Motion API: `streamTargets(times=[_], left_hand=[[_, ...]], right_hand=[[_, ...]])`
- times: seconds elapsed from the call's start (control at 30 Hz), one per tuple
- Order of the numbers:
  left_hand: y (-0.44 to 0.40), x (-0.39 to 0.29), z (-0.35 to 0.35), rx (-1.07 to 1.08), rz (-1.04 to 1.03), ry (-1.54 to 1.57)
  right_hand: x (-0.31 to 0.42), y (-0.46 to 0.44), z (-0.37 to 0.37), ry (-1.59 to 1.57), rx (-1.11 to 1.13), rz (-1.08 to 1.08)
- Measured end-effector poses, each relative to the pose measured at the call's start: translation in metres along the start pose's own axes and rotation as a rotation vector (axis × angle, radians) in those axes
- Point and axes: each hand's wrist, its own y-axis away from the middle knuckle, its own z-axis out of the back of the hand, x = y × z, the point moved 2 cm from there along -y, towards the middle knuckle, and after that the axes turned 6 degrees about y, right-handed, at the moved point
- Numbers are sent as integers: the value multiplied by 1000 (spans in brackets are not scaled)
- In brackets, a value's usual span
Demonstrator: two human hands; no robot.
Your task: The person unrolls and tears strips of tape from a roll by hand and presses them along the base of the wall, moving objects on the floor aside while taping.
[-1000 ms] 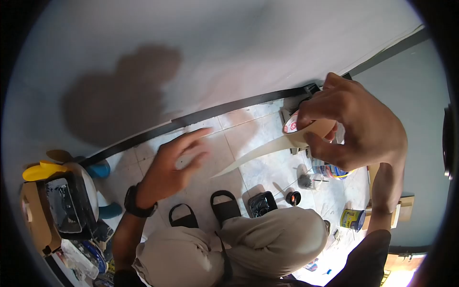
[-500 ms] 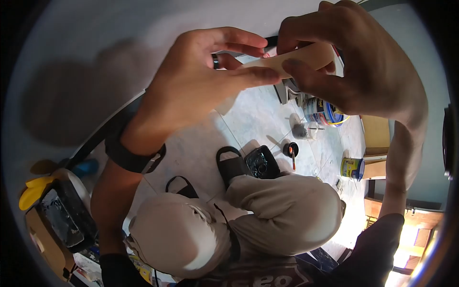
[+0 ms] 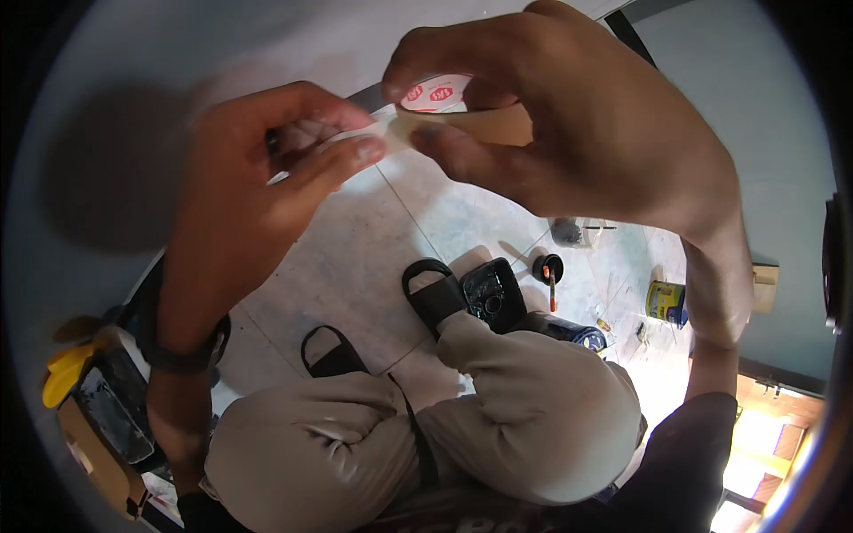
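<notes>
In the upper middle, my right hand (image 3: 604, 115) grips a roll of masking tape (image 3: 498, 126), thumb in front and fingers over the far side. Red printed marks show on the inside of its white core. A pale strip of tape (image 3: 388, 133) runs left from the roll to my left hand (image 3: 244, 191). There, thumb and forefinger pinch the strip's left end, close to the wall; the other fingers are curled and partly shaded. Both hands are raised above the tiled floor, in front of my bent knees.
Below stand a black paint tray (image 3: 491, 296), a black cup with a brush (image 3: 547, 268), a clear container (image 3: 569, 233) and paint cans (image 3: 666, 304). Black sandals (image 3: 433, 291) are on my feet. At lower left lie another tray (image 3: 111, 410) and a yellow object (image 3: 67, 373). The wall (image 3: 115, 178) rises at left.
Both hands have moved left with the tape, toward the wall. The roll has turned, so its printed core now shows. My view has shifted slightly.
</notes>
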Motion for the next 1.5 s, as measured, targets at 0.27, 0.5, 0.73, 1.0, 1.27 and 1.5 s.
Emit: streamTargets(times=[0.27,0.5,0.73,1.0,1.27,1.5], left_hand=[[-9,10,-15,-107,152,156],[-16,16,-31,-76,67,19],[-20,19,-39,-133,47,-55],[-15,33,-31,-180,56,-239],[-19,37,-38,-217,-28,-77],[-17,26,-42,-301,-166,-464]], right_hand=[[-37,16,-21,-62,-349,225],[-56,19,-37,-143,-461,301],[-75,14,-54,-196,-554,460],[-72,9,-80,8,-713,409],[-72,-18,-102,128,-821,325],[-77,-43,-106,-107,-659,209]])
